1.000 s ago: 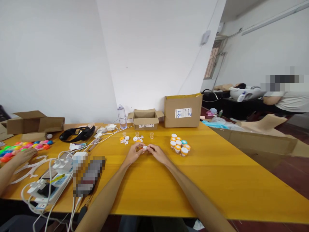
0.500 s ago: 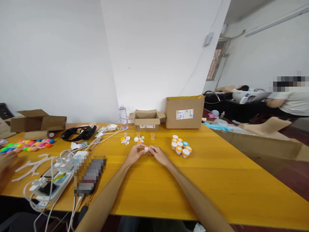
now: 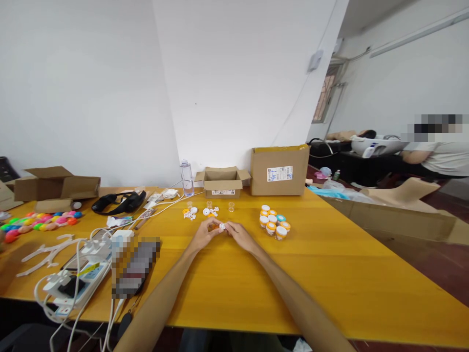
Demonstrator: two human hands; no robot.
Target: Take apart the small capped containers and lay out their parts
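Observation:
My left hand (image 3: 202, 234) and my right hand (image 3: 238, 235) meet over the middle of the table, fingertips pinched around a small white piece with dark spots or holes (image 3: 222, 226). Its exact kind is too small to make out. Just beyond my left hand lie white and orange lids and more spotted white pieces (image 3: 211, 211). A second group of such pieces (image 3: 189, 213) sits farther left. Behind them stand small clear cups, one of them (image 3: 231, 207) apart on the right. To the right of my hands, several small jars (image 3: 271, 227) with orange, white and teal lids stand clustered.
An open carton (image 3: 223, 185), a larger cardboard box (image 3: 279, 173) and a clear bottle (image 3: 186, 177) line the wall. Leftward lie a power strip (image 3: 93, 278) with cables, a black strap (image 3: 119, 201) and colourful small pieces (image 3: 40, 221). Another person (image 3: 439, 151) sits far right.
My hands stay nearly in place on the spotted white piece. At the far left, another person's hand has left the spot near the colourful pieces. The view has shifted slightly.

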